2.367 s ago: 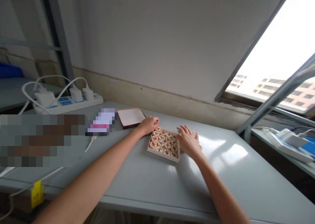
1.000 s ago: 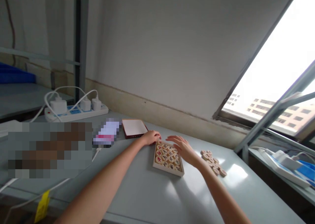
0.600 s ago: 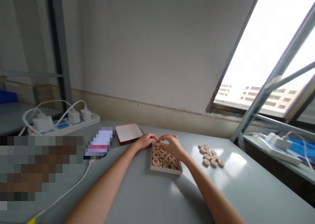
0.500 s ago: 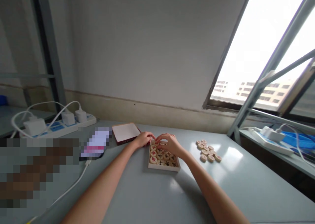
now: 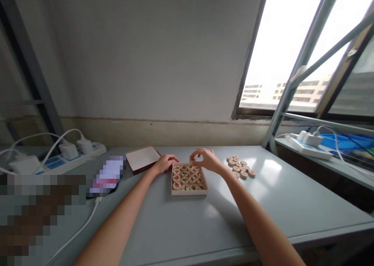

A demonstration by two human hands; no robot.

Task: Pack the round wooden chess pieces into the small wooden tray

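A shallow white box [image 5: 189, 192] filled with rows of round wooden Chinese chess pieces [image 5: 184, 174], marked in red or black, lies on the table in front of me. At its far left corner is my left hand [image 5: 164, 164], thumb and fingers closed about the rim. My right hand [image 5: 208, 159] is above the far right edge, thumb and forefinger pinched together on a Chinese chess piece [image 5: 191, 159] that they mostly hide. More loose pieces [image 5: 240, 166] lie in a flat cluster on the table to the right of this hand.
Behind my left hand lies the dark red box lid [image 5: 143, 159], white inside facing up. A phone [image 5: 108, 174] on a white cable is left of it. Power strips [image 5: 76, 157] with plugged chargers stand at the left and right. A metal frame post [image 5: 273, 135] rises at the back right.
My right hand has lifted off the pieces to the box's far edge, its fingertips now pinched. My left hand stays at the far left corner. The camera view has shifted to the right.
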